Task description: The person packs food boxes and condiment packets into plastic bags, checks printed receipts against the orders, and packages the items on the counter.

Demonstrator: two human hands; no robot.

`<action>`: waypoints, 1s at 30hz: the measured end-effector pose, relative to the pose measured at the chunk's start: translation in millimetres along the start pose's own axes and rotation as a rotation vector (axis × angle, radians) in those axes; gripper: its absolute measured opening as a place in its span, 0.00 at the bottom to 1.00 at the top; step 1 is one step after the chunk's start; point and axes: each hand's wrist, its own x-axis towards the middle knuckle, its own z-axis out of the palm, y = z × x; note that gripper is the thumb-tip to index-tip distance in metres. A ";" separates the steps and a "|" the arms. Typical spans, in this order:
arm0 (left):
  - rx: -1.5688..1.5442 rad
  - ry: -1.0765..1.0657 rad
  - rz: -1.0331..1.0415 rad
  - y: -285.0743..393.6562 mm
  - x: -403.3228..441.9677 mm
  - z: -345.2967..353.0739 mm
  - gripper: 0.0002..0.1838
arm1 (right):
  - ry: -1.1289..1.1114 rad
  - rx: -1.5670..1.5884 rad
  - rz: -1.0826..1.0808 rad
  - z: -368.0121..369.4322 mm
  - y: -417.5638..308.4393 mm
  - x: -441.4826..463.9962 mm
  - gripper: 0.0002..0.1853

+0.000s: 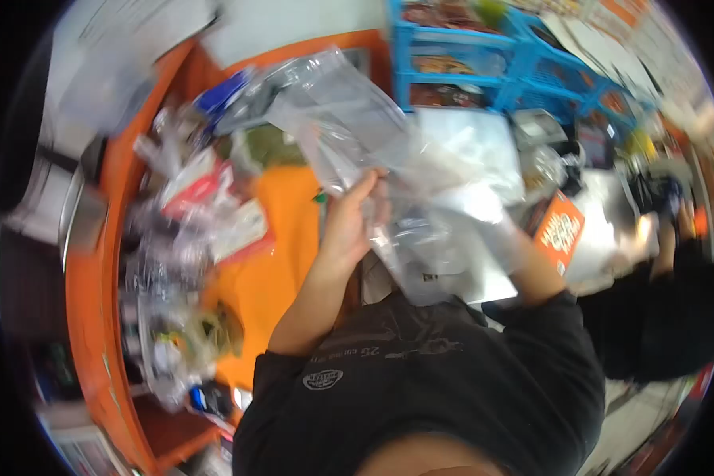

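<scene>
In the head view, my left hand (355,214) grips the edge of a clear plastic bag (349,119), thumb and fingers pressed together on it. The bag spreads upward and to the right from that hand. My right hand (496,222) is inside or behind the clear plastic at the right, and its fingers are hidden and blurred. Crumpled plastic hangs between the two hands, over a white surface (476,143).
An orange-framed bin (95,317) at the left holds plastic bags and packets on an orange surface (270,230). Blue crates (460,75) stand at the back. At the right lie an orange printed packet (559,232) and a co-worker's dark sleeve (650,317).
</scene>
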 end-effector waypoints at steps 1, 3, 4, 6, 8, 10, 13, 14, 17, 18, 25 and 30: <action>-0.064 0.060 -0.013 4.0 -7.7 -7.0 0.10 | -0.206 -0.172 -0.016 21.2 11.3 -8.1 0.29; -0.197 0.156 -0.059 10.8 -26.5 -20.2 0.13 | -0.532 -0.134 -0.138 57.2 27.7 -21.3 0.43; -0.119 0.118 0.028 9.3 -34.4 -36.3 0.18 | -0.673 0.074 -0.183 72.1 32.5 -26.3 0.50; 0.038 0.240 0.148 4.0 -44.2 -44.6 0.19 | -0.536 0.823 -0.240 87.8 32.4 -42.3 0.59; 0.109 0.314 0.237 5.0 -54.4 -56.1 0.19 | -0.570 0.860 -0.154 88.5 25.7 -42.0 0.56; 0.133 0.384 0.295 8.8 -65.1 -53.7 0.18 | -0.305 0.566 -0.014 86.1 20.2 -52.3 0.42; 0.156 0.354 0.303 2.2 -74.3 -68.7 0.16 | -0.171 0.135 0.067 88.6 35.2 -46.9 0.26; 0.172 0.325 0.280 0.8 -77.3 -75.0 0.17 | -0.049 0.155 0.087 94.9 37.9 -49.4 0.15; 0.177 0.373 0.327 -4.4 -78.9 -92.5 0.21 | -0.082 0.337 0.080 80.0 67.0 -44.3 0.10; 0.168 0.408 0.357 -7.9 -77.4 -98.1 0.23 | -0.035 0.328 0.065 83.2 67.8 -44.0 0.09; 0.807 0.065 0.299 -55.0 -88.0 -110.6 0.15 | 0.104 -0.144 0.133 122.4 89.7 -47.1 0.10; 0.604 -0.101 0.119 -44.3 -104.5 -71.7 0.10 | -0.099 0.435 0.370 149.3 58.3 -50.3 0.17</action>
